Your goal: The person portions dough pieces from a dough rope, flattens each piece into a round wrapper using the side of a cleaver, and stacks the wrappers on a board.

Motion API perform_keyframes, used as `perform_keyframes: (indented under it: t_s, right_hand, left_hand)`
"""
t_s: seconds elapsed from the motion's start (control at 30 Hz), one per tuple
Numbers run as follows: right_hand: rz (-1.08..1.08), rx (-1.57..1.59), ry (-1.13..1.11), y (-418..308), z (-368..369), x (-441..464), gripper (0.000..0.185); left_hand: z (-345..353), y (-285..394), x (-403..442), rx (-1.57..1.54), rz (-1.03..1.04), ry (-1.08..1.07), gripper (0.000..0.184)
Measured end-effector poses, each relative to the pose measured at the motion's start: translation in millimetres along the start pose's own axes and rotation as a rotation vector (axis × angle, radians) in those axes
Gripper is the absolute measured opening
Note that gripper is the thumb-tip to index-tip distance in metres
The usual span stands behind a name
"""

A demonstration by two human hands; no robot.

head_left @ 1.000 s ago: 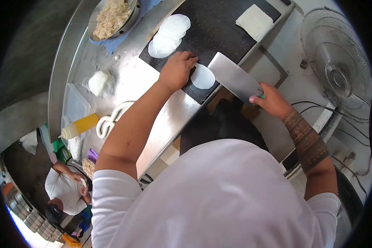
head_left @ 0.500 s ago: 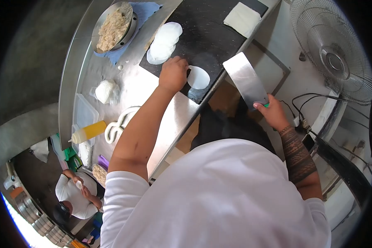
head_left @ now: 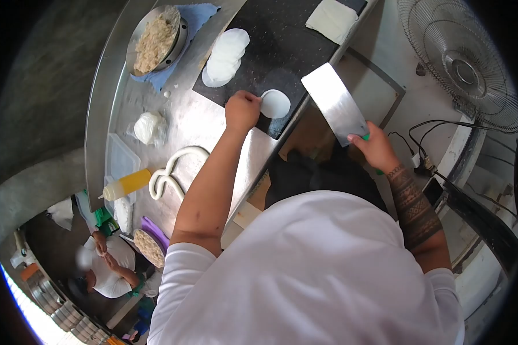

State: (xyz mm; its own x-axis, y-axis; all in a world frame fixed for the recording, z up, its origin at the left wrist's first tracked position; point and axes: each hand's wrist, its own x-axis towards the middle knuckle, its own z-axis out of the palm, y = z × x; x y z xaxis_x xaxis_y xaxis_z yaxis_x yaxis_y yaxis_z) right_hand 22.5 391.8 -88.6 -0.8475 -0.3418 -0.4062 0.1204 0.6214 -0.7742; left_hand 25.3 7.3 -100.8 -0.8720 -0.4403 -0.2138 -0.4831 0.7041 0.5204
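A thin white dough round (head_left: 275,104) lies near the front corner of the black board (head_left: 282,52). The fingers of my left hand (head_left: 243,109) are pinched together at its left edge. In my right hand (head_left: 376,146) is the handle of a wide cleaver (head_left: 332,99); its blade is off the board, beyond the table edge. Several overlapping dough rounds (head_left: 225,57) lie at the board's left side. A folded white cloth (head_left: 331,21) sits at its far right corner.
Left on the steel table (head_left: 195,123) are a bowl of filling (head_left: 156,41), wrapped dough (head_left: 150,128), a dough rope (head_left: 181,153), a plastic container (head_left: 122,156) and a yellow bottle (head_left: 126,184). A fan (head_left: 463,66) stands right. A co-worker (head_left: 110,261) is lower left.
The cleaver has moved back from the dough round, off the board. My left hand has shifted slightly and stays at the round's left edge. The whole view has also shifted.
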Motion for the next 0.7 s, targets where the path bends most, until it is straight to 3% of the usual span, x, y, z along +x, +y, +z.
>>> perform_keyframes:
  t_s: [0.1,0.3,0.4,0.43,0.5,0.63,0.7]
  right_hand:
    - [-0.051,0.020,0.029,2,12,9,0.051]
    - [-0.052,0.003,-0.028,-25,20,28,0.053]
    - [-0.118,0.061,-0.035,-35,26,46,0.053]
    - [-0.125,0.048,-0.065,-42,27,50,0.053]
    - [-0.131,0.016,-0.130,-60,31,57,0.052]
    - [-0.174,-0.099,-0.345,-60,56,85,0.055]
    - [-0.155,-0.163,-0.412,-57,62,88,0.056]
  left_hand:
    - [-6,1,2,0.085,-0.050,0.007,0.036]
    - [-40,5,19,0.264,0.048,-0.278,0.049]
    - [-52,9,49,-0.109,-0.145,-0.187,0.055]
    - [-50,13,56,-0.031,-0.019,0.094,0.060]
    - [-42,26,62,0.024,0.371,0.384,0.060]
    - [-9,48,55,0.348,1.052,0.068,0.078]
    - [20,32,45,0.486,1.104,-0.094,0.089]
